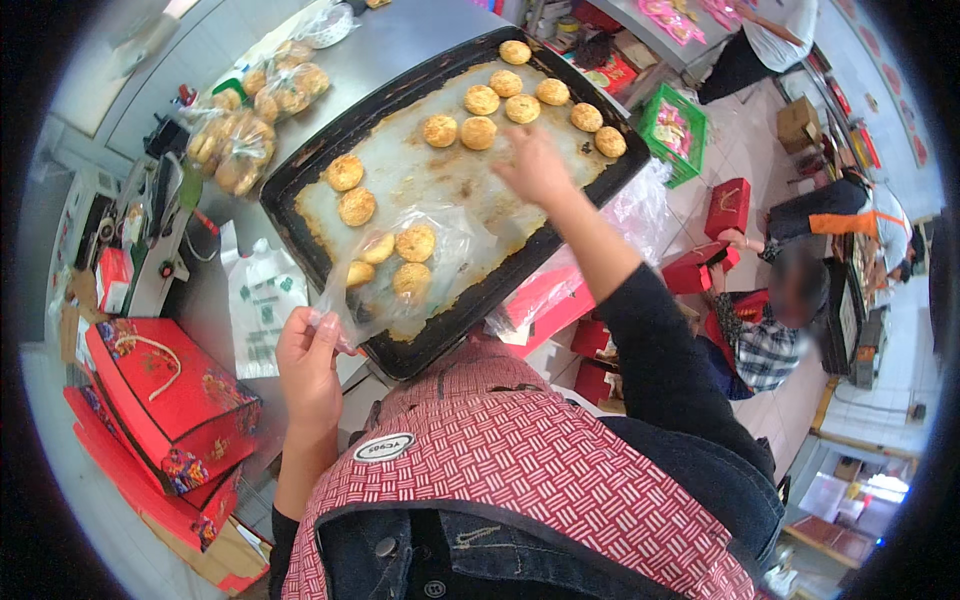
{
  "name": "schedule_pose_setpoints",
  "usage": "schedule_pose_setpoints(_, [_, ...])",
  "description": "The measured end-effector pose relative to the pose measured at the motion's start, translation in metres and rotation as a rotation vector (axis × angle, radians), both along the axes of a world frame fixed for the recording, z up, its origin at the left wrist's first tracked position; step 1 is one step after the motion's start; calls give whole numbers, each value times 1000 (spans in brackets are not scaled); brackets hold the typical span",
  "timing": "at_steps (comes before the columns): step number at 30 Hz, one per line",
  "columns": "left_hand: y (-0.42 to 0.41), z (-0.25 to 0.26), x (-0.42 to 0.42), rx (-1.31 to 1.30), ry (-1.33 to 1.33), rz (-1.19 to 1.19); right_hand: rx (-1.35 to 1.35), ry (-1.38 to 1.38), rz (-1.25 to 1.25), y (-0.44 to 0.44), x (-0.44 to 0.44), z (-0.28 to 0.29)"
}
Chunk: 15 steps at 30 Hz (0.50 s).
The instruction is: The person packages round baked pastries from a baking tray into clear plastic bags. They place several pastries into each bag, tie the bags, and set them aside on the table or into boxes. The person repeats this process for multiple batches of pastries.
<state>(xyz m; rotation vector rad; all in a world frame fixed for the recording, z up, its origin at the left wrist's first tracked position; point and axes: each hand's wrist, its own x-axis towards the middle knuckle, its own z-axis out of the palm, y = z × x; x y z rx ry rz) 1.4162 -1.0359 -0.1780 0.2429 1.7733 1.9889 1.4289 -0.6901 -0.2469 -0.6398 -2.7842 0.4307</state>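
Observation:
A black-rimmed baking tray lies before me, lined with stained paper. My left hand pinches the mouth of a clear plastic bag over the tray's near left part. Several round golden pastries show in or through the bag; which are inside and which lie beneath, I cannot tell. Above the tray, my right hand is blurred, its fingers apart and nothing visible in them. Close to its fingertips sits a round pastry, among several others toward the far side. Two loose pastries lie left of centre.
Filled bags of pastries stand on the metal table beyond the tray. At left are a white plastic carrier bag and red gift boxes. A green crate stands right; a seated person handles red boxes.

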Motion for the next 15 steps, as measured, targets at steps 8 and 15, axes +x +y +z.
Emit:
schedule_pose_setpoints(8, [4,3,-3,-38,-17,3,160,-48,-115,-2,-52,-50])
schedule_pose_setpoints(15, [5,9,-7,-106,-139,-72,138,-136,-67,8,-78,-58])
